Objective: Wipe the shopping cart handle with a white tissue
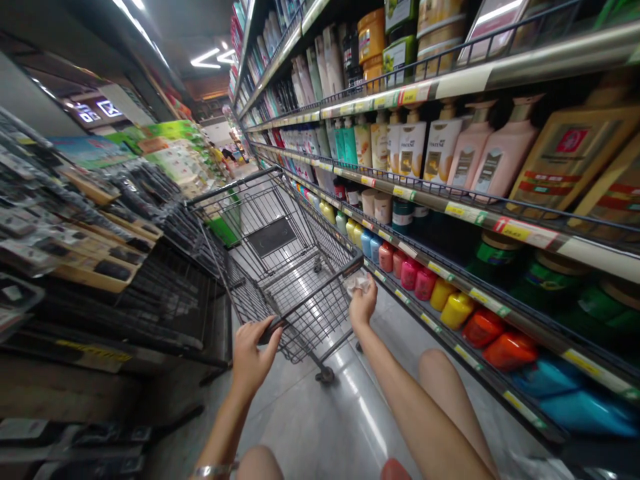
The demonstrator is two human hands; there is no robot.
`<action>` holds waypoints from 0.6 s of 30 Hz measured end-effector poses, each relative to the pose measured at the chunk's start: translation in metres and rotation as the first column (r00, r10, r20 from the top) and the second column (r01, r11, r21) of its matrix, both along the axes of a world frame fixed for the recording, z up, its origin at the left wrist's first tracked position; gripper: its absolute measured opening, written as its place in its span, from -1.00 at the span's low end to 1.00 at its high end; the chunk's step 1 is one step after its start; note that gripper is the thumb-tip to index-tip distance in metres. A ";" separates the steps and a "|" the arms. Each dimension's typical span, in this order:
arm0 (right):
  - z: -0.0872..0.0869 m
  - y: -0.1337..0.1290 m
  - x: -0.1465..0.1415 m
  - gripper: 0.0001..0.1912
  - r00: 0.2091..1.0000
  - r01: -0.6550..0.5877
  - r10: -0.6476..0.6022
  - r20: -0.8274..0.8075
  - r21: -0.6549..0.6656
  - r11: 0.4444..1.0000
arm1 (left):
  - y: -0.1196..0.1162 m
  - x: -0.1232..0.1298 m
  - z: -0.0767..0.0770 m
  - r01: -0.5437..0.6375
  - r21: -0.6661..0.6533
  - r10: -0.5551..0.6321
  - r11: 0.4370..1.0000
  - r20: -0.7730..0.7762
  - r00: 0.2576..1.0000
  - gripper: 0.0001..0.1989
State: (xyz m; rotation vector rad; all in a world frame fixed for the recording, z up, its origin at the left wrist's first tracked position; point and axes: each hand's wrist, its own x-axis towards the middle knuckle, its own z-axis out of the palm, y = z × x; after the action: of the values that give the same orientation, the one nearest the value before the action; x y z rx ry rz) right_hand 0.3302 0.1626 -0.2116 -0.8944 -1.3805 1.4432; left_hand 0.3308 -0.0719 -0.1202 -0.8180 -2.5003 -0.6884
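Observation:
An empty wire shopping cart (pixel 280 260) stands in a store aisle in front of me. My left hand (pixel 253 353) grips the left end of the cart's dark handle bar (pixel 310 299). My right hand (pixel 363 300) holds the bar's right end, with a crumpled white paper (pixel 357 283) pressed between its fingers and the bar. A bracelet sits on my left wrist. My bare knees show at the bottom of the view.
Shelves of shampoo and lotion bottles (pixel 450 147) run along the right side, with coloured bottles (pixel 440 293) on the low shelf close to the cart. Dark racks with small packaged goods (pixel 90 227) line the left. The glossy floor (pixel 330 413) continues down the aisle.

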 end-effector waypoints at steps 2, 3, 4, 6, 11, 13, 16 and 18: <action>0.001 0.000 -0.005 -0.71 1.000 -0.012 0.012 0.027 0.022 1.000 | 0.003 0.001 -0.001 0.010 0.008 -0.010 1.000 0.009 1.000 -0.66; 0.000 -0.007 -0.006 -0.74 0.999 -0.015 0.014 0.040 0.024 1.000 | 0.004 0.002 -0.002 0.014 0.011 -0.014 1.000 0.005 1.000 -0.66; -0.001 -0.016 -0.006 -0.77 0.999 -0.018 0.017 0.047 0.024 1.000 | 0.006 0.003 -0.002 0.017 0.011 -0.017 1.000 -0.004 1.000 -0.66; -0.003 -0.042 -0.004 -0.78 0.998 -0.030 0.029 0.047 0.020 0.999 | 0.010 0.004 -0.004 0.015 0.003 -0.015 1.000 -0.027 1.000 -0.66; 0.002 -0.112 0.004 -0.70 0.995 -0.097 0.098 0.009 -0.062 0.993 | 0.016 0.006 -0.007 -0.005 -0.014 0.005 1.000 -0.049 0.999 -0.67; 0.009 -0.136 0.008 -0.66 0.992 -0.121 0.123 0.017 -0.078 0.990 | 0.017 0.006 -0.007 0.002 -0.015 -0.003 1.000 -0.050 0.999 -0.66; 0.017 -0.164 0.015 -0.67 0.988 -0.151 0.153 0.030 -0.073 0.986 | 0.015 0.006 -0.006 0.011 -0.015 -0.012 1.000 -0.049 0.999 -0.66; 0.020 -0.180 0.021 -0.72 0.984 -0.173 0.174 0.023 -0.061 0.983 | 0.013 0.006 -0.006 0.014 -0.015 -0.014 1.000 -0.048 0.999 -0.66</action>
State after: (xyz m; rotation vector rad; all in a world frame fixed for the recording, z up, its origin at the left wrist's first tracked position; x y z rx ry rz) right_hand 0.3508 -0.0175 -0.1919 -0.8512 -1.4740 1.6150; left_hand 0.3366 -0.0585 -0.1258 -0.8479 -2.4617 -0.6490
